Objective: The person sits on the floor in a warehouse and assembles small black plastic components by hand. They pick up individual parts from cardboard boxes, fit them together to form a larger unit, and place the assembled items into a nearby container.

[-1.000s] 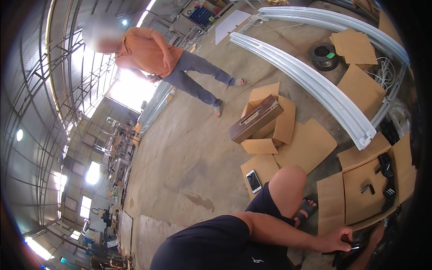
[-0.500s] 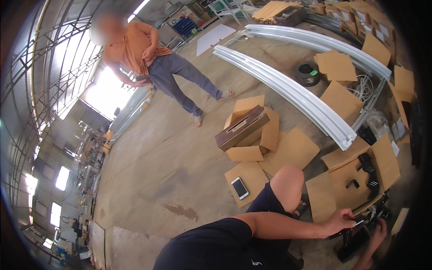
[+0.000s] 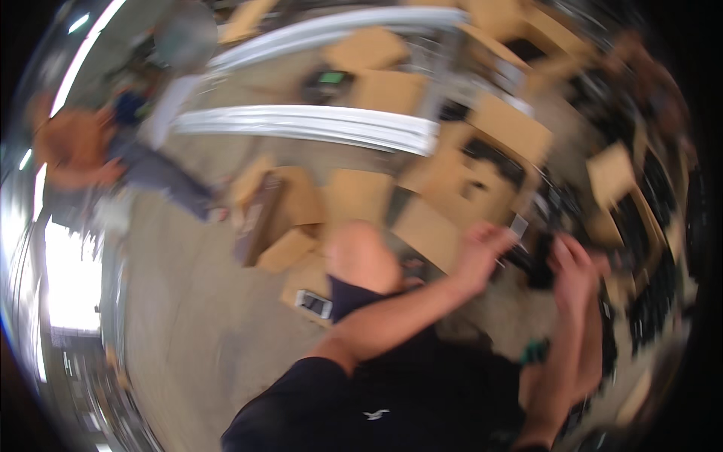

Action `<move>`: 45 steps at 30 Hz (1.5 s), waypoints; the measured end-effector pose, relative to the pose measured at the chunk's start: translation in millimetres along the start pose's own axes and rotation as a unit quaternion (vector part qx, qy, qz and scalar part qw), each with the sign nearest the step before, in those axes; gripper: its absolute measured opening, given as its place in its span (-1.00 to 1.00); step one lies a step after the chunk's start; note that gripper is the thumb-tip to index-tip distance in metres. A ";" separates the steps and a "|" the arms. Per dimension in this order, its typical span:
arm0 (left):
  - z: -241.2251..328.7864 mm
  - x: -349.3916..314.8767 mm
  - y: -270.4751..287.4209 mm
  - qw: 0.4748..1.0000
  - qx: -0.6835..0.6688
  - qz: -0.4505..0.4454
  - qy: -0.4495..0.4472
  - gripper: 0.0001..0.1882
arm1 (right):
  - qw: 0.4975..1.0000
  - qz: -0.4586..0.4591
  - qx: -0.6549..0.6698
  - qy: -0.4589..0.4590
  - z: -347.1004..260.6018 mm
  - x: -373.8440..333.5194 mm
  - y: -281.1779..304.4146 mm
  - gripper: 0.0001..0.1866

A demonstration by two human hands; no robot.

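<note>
Motion blurs the view. My left hand [image 3: 483, 252] is closed in a pinch, with a small pale flat piece [image 3: 518, 227] at its fingertips; its exact kind is too smeared to name. Just to the right, my right hand [image 3: 574, 265] is closed on a black part [image 3: 541, 260], held upright between the two hands. An open cardboard box [image 3: 440, 169] with black parts [image 3: 493, 158] inside lies just beyond my hands. More black pieces [image 3: 561, 197] are heaped at its right side.
Long white metal profiles [image 3: 309, 124] lie across the floor ahead. At left are an open carton with a brown box [image 3: 261, 215] in it and a phone [image 3: 313, 303] on cardboard. A person in orange [image 3: 75, 147] stands far left. Cartons of black parts [image 3: 636, 218] stand at right.
My view has swung to the right, so the boxes, profiles and the other person sit further left. Both hands stay close together around the black part.
</note>
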State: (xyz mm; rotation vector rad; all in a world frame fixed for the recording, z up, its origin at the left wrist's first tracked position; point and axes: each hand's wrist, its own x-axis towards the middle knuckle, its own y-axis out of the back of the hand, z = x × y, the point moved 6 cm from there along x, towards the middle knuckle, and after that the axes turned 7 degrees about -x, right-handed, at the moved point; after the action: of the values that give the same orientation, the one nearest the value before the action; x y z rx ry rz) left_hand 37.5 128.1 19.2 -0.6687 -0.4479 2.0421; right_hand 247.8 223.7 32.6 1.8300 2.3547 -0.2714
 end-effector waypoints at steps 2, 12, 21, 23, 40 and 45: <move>-2.9 -6.5 -0.3 0.997 -0.032 0.021 0.072 -0.76 | 1.000 -0.019 0.016 0.017 -2.6 -8.1 -6.4 -0.72; -23.9 0.6 -15.5 0.999 0.009 -0.033 0.017 -0.84 | 0.999 -0.025 0.026 -0.030 7.2 -22.3 -16.2 -0.81; -13.9 -3.1 -22.6 0.997 0.035 -0.065 -0.034 -0.80 | 0.988 -0.021 0.134 -0.072 18.6 -21.1 -36.1 -0.86; -12.7 -3.7 -24.7 0.996 0.046 -0.066 -0.039 -0.79 | 0.988 -0.018 0.133 -0.078 18.4 -20.6 -36.1 -0.86; -21.8 -30.5 -11.8 0.984 0.167 -0.033 -0.060 -0.81 | 0.998 -0.026 0.031 -0.056 28.5 -44.7 -38.0 -0.88; -24.4 -1.1 -24.1 0.985 0.125 -0.108 -0.046 -0.84 | 1.000 0.005 -0.025 0.016 20.1 -23.0 -28.2 -0.96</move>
State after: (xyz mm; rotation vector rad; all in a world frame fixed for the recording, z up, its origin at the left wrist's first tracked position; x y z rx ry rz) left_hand 68.8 141.1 13.5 -0.3577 -0.2964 1.8862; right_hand 226.2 190.5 19.6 1.8366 2.3508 -0.1807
